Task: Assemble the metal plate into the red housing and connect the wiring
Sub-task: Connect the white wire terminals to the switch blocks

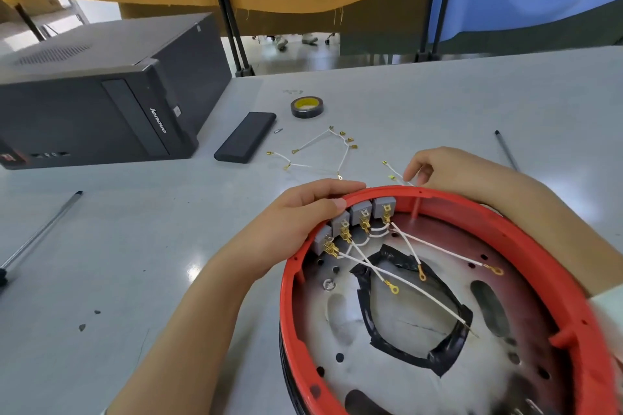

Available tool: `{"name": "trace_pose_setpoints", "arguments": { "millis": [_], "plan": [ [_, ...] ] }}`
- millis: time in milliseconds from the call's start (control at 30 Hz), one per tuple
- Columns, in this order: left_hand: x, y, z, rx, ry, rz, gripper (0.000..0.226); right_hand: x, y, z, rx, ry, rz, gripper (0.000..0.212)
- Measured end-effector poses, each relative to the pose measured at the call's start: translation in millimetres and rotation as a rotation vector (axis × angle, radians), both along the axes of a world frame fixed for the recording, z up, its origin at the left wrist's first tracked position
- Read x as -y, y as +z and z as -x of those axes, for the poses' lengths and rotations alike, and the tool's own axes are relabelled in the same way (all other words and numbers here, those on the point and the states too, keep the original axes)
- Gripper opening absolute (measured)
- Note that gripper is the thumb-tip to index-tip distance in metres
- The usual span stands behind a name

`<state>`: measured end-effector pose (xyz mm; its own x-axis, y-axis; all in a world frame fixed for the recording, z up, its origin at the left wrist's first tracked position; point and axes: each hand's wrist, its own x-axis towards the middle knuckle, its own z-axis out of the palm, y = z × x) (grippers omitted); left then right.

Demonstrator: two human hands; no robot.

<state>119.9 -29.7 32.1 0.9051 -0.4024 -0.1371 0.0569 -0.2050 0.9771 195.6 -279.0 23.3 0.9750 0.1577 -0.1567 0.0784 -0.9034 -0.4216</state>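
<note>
Counter [438, 104] open far right and near left, between pens.
Lenovo PC tower [101, 104] blocks far left; black flat case [245, 137] just beside it.
Tape roll [307, 107] and loose white wire harness [323, 152] litter middle strip beyond red housing [472, 209].
Left hand [303, 209] grips housing rim over grey switch blocks [357, 216]; right hand [435, 167] touches counter behind rim.
Crossing white leads [414, 242] clutter metal plate [404, 377].
Pens: left [40, 232], far right [505, 150].

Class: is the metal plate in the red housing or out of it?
In. The metal plate lies inside the red housing, its rim all around; white wires cross over it.
</note>
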Motion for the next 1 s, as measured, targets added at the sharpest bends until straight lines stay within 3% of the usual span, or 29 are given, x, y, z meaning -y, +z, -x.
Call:
{"name": "trace_pose_setpoints", "arguments": {
  "millis": [133, 367, 500, 600, 667, 767, 867, 1000],
  "plan": [
    [-1, -3, -2, -0.001, -0.013, 0.023, 0.036, 3, -8, -2, 0.124, -0.07, -0.056, 0.007],
    [-5, -5, -4, 0.033, -0.057, -0.002, 0.034, 7, -14, -1, 0.265, -0.148, -0.108, 0.003],
    [-12, 0, -4, 0.056, -0.102, -0.057, 0.03, 16, 0, 5, 0.103, -0.052, -0.241, 0.014],
    [-13, 3, -2, 0.055, -0.109, -0.064, 0.029, 18, 1, 12, -0.074, 0.058, -0.119, 0.024],
    [-13, 4, -1, 0.028, -0.107, -0.052, 0.03, 16, -3, 14, -0.094, 0.082, -0.023, 0.025],
    [-12, 5, 2, 0.016, -0.129, -0.052, 0.03, 16, -8, 11, 0.035, 0.019, -0.089, 0.024],
    [-8, 6, 4, 0.009, -0.137, -0.051, 0.03, 18, -19, 3, 0.235, -0.11, -0.027, 0.028],
    [-7, 5, 5, 0.011, -0.132, -0.065, 0.03, 16, -25, 2, 0.281, -0.16, 0.032, 0.018]
  ]
}}
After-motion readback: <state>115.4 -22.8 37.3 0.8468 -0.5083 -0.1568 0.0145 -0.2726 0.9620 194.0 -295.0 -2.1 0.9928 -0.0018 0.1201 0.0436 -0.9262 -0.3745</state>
